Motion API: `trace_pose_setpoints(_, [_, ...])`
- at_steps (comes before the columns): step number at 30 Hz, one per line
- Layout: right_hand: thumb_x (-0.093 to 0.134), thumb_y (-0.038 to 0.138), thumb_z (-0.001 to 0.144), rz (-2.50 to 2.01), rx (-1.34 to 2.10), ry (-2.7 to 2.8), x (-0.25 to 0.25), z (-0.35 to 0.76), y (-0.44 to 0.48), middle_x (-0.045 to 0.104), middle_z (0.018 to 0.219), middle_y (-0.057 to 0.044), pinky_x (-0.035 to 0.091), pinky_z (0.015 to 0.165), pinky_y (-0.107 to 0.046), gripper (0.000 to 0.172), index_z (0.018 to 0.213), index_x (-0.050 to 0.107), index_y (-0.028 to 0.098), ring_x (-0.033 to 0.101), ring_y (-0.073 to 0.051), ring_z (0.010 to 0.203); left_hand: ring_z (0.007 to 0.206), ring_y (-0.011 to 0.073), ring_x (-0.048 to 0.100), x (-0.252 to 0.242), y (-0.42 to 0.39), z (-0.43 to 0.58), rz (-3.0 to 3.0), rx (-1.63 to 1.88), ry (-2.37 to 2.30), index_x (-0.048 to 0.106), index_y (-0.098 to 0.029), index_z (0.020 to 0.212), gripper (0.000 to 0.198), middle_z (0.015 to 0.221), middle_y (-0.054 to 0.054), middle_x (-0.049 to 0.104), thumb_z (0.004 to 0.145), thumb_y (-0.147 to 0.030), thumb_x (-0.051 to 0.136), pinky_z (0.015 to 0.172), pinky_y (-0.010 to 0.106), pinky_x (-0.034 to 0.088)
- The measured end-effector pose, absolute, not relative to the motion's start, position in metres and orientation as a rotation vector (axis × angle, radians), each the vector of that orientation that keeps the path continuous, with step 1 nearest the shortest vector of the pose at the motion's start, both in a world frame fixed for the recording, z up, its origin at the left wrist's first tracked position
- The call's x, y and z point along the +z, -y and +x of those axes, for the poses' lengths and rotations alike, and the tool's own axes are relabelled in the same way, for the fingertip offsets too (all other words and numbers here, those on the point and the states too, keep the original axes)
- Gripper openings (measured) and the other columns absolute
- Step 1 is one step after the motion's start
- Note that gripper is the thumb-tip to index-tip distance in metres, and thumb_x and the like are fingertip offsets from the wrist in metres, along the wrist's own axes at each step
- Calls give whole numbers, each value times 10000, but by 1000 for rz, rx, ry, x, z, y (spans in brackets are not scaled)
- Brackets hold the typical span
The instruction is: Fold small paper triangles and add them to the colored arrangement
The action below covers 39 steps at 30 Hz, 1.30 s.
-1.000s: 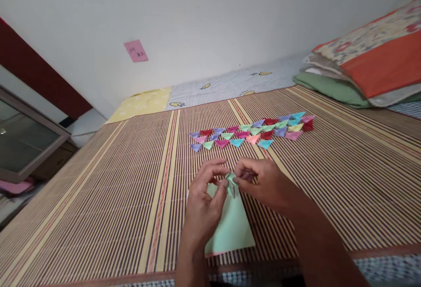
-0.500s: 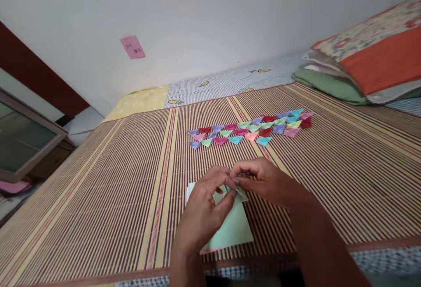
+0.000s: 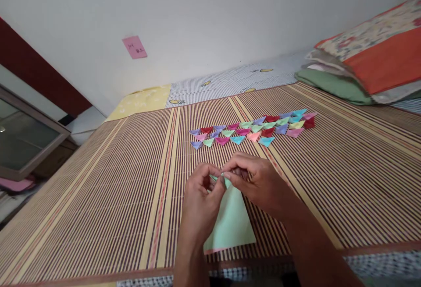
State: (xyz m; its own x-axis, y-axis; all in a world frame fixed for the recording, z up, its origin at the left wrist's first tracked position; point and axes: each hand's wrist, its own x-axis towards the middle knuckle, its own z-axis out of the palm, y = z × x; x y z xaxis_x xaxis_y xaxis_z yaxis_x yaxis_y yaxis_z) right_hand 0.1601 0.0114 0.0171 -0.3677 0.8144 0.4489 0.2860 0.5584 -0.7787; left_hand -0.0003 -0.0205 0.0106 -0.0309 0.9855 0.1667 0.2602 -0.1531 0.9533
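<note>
Between my two hands is a small piece of folded green paper (image 3: pixel 226 182), largely covered by the fingers. My left hand (image 3: pixel 204 195) pinches it from the left with thumb and fingertips. From the right, my right hand (image 3: pixel 255 179) is closed on it too, and the fingertips of both hands meet. Under the hands lies a stack of pale green paper sheets (image 3: pixel 235 225), with a pink edge showing at the bottom; my left hand hides part of it. Beyond, several small folded paper triangles (image 3: pixel 237 140) in many colours sit in rows.
A striped bamboo mat (image 3: pixel 138 182) covers the bed. Stacked pillows (image 3: pixel 388 68) and a green cushion (image 3: pixel 335 87) lie at the back right. A pink note (image 3: pixel 134 47) is stuck on the wall. At the left stands a glass-fronted cabinet (image 3: pixel 26 133).
Both hands have shifted slightly left, with the fingertips closer together. The folded green paper now shows less between them, and its corner no longer sticks out below my right hand.
</note>
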Motion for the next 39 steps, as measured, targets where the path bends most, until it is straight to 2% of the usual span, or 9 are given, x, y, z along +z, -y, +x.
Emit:
trace_pose_setpoints(4, [591,89,919,-875,686,1908,15,157,-11,583,790,18,397,663,-268,140,814,621,177,543,-133,727,723,137,565,9,19,1,1502,1301,-1382,614,-197,764,131,916,21,627,891,-216,640,626,268,458])
trace_pose_setpoints(11, [550,130,960,-876,584,1814,15,155,-12,581,794,-1,414,673,-278,141,839,609,171,558,-146,739,758,150,605,9,18,3,1481,1421,-1460,630,-206,789,102,915,33,650,887,-229,646,626,255,490])
trace_pose_setpoints(16, [544,142,967,-861,586,1772,13,156,-15,588,791,-3,427,671,-281,127,859,601,175,576,-148,728,768,155,620,11,20,4,1493,1376,-1443,656,-212,838,67,921,34,654,897,-238,641,647,267,503])
trace_pose_setpoints(22, [542,145,969,-825,629,1843,13,156,-13,596,835,-14,442,693,-288,124,863,592,184,570,-155,769,649,147,568,13,21,3,1412,1322,-1476,667,-205,808,171,770,16,649,913,-337,641,618,288,476])
trace_pose_setpoints(28, [520,143,978,-808,605,1874,13,153,-12,609,857,-20,454,727,-305,123,882,576,197,580,-166,799,636,156,585,14,21,3,1322,1283,-1543,673,-197,824,137,705,6,638,843,-329,707,578,272,451])
trace_pose_setpoints(34, [491,145,984,-825,603,1908,14,153,-11,609,869,-25,466,722,-315,132,896,563,212,588,-176,805,619,145,582,14,21,4,1398,1283,-1594,673,-194,803,76,737,22,688,849,-255,677,560,259,446])
trace_pose_setpoints(39, [500,154,989,-823,595,1908,14,153,-12,602,862,-21,465,723,-309,132,882,552,210,590,-171,801,628,155,621,18,24,5,1399,1271,-1578,674,-196,822,112,727,18,693,875,-295,674,587,275,482])
